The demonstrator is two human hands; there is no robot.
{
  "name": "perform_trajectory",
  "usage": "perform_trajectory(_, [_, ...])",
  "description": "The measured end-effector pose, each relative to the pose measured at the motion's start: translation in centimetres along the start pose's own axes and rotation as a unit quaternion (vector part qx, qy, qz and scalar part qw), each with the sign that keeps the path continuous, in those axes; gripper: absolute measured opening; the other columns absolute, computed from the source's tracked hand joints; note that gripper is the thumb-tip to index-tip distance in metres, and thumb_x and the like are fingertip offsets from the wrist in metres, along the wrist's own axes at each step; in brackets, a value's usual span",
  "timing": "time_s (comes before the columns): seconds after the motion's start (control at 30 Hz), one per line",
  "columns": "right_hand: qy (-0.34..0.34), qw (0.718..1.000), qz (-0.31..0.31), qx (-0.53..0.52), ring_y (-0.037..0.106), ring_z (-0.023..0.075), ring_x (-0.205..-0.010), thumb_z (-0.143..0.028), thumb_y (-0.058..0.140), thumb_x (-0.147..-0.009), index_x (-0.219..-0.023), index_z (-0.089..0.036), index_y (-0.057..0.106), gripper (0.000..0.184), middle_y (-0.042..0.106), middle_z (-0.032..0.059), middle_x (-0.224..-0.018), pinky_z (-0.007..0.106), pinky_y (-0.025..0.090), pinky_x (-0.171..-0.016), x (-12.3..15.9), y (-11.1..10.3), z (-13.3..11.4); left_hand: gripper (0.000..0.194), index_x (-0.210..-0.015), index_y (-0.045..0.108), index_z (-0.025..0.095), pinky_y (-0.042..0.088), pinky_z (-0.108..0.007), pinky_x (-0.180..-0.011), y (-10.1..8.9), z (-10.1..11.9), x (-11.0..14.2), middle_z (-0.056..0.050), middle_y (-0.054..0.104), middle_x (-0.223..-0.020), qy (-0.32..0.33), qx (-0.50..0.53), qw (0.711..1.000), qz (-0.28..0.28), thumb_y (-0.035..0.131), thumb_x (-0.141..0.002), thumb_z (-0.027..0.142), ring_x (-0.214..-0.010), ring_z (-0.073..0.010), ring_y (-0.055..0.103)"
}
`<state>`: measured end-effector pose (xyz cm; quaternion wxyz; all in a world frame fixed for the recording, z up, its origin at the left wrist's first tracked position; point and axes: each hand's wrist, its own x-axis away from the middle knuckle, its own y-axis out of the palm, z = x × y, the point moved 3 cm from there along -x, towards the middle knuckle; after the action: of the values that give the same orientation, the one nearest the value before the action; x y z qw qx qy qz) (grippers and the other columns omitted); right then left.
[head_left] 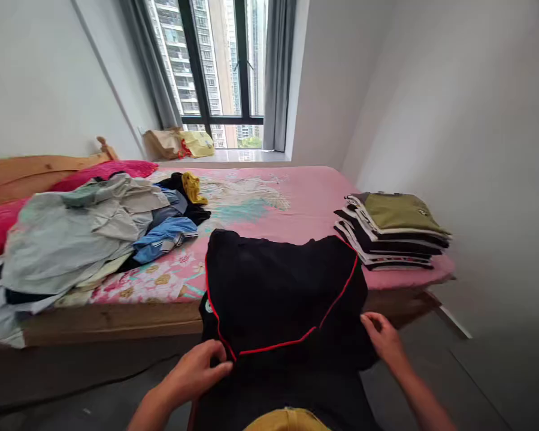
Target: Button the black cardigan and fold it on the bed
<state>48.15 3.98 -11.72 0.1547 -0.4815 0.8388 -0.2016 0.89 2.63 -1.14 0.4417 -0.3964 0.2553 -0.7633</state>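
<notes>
Both hands hold a black fabric garment with red piping that hangs over the near edge of a wooden bed with a pink floral sheet in a white-walled room with a tall window. Left hand pinches its lower left hem; right hand grips its right edge. Crumpled grey and blue clothes lie left, a folded clothing stack right.
</notes>
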Motion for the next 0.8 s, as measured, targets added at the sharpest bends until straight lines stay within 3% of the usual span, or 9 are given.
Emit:
perform_trajectory(0.13, [0.054,0.998,-0.013,0.033,0.063,0.024,-0.076,-0.061,0.053,-0.068,-0.098,-0.017,0.054,0.053,0.065,0.0061,-0.08,0.035,0.048,-0.071,0.3,4.0,-3.7,0.049,-0.078,0.048,0.02,0.038,-0.031,-0.07,-0.7,-1.5,-4.8,-0.002,0.058,-0.076,-0.156,0.035,0.964,0.211,0.043,-0.073,0.069,-0.075,-0.0214,0.057])
perform_trajectory(0.27, [0.114,0.989,-0.001,0.093,0.063,0.0277,-0.088,-0.064,0.052,-0.069,-0.112,-0.013,0.044,0.068,0.065,0.0109,-0.09,0.036,0.046,-0.076,0.0,6.7,-5.1,0.061,-0.09,0.048,0.017,0.043,-0.034,-0.067,-0.8,-3.4,-8.5,-0.004,0.055,-0.078,-0.198,0.167,0.907,0.333,0.059,-0.059,0.068,-0.074,-0.023,0.058])
perform_trajectory(0.4, [0.173,0.979,0.008,0.108,0.061,0.0296,-0.096,-0.064,0.048,-0.075,-0.12,-0.012,0.036,0.07,0.065,0.0126,-0.097,0.037,0.044,-0.079,-0.9,7.7,-4.7,0.061,-0.101,0.046,0.018,0.038,-0.027,-0.049,-0.4,-4.4,-9.5,0.006,0.047,-0.061,-0.21,0.42,0.814,0.343,0.069,-0.054,0.049,-0.048,-0.0128,0.047])
perform_trajectory(0.5, [0.184,0.978,0.006,0.096,0.063,0.0277,-0.092,-0.054,0.048,-0.078,-0.114,-0.015,0.042,0.053,0.066,0.0102,-0.094,0.036,0.044,-0.076,-2.0,7.8,-4.3,0.049,-0.093,0.048,0.021,0.033,-0.021,-0.043,-0.4,-4.4,-9.3,0.009,0.045,-0.054,-0.21,0.541,0.749,0.319,0.069,-0.051,0.034,-0.04,-0.0088,0.042])
perform_trajectory(0.63, [0.173,0.981,0.018,0.081,0.063,0.0238,-0.086,-0.033,0.042,-0.08,-0.102,-0.018,0.05,0.028,0.066,0.0085,-0.094,0.032,0.045,-0.075,-2.3,7.6,-4.0,0.022,-0.07,0.048,0.019,0.032,-0.02,-0.04,-0.7,-4.7,-9.8,0.009,0.042,-0.048,-0.195,0.564,0.735,0.322,0.061,-0.053,0.023,-0.039,-0.0077,0.039])
perform_trajectory(0.73, [0.147,0.986,0.063,0.035,0.062,0.0208,-0.088,-0.027,0.036,-0.078,-0.099,-0.018,0.05,0.027,0.065,0.0083,-0.096,0.029,0.045,-0.077,-1.6,6.8,-4.0,0.012,-0.058,0.041,0.019,0.031,-0.02,-0.039,-1.2,-5.2,-10.2,0.008,0.038,-0.045,-0.191,0.552,0.722,0.372,0.053,-0.056,0.016,-0.04,-0.0073,0.037])
perform_trajectory(0.8, [0.117,0.988,0.095,-0.03,0.061,0.02,-0.08,-0.028,0.036,-0.076,-0.095,-0.018,0.052,0.027,0.065,0.0063,-0.087,0.027,0.046,-0.071,-1.2,5.8,-4.6,0.01,-0.058,0.042,0.019,0.032,-0.02,-0.039,-2.1,-5.1,-10.2,0.008,0.038,-0.045,-0.203,0.548,0.708,0.397,0.05,-0.061,0.015,-0.039,-0.0078,0.038])
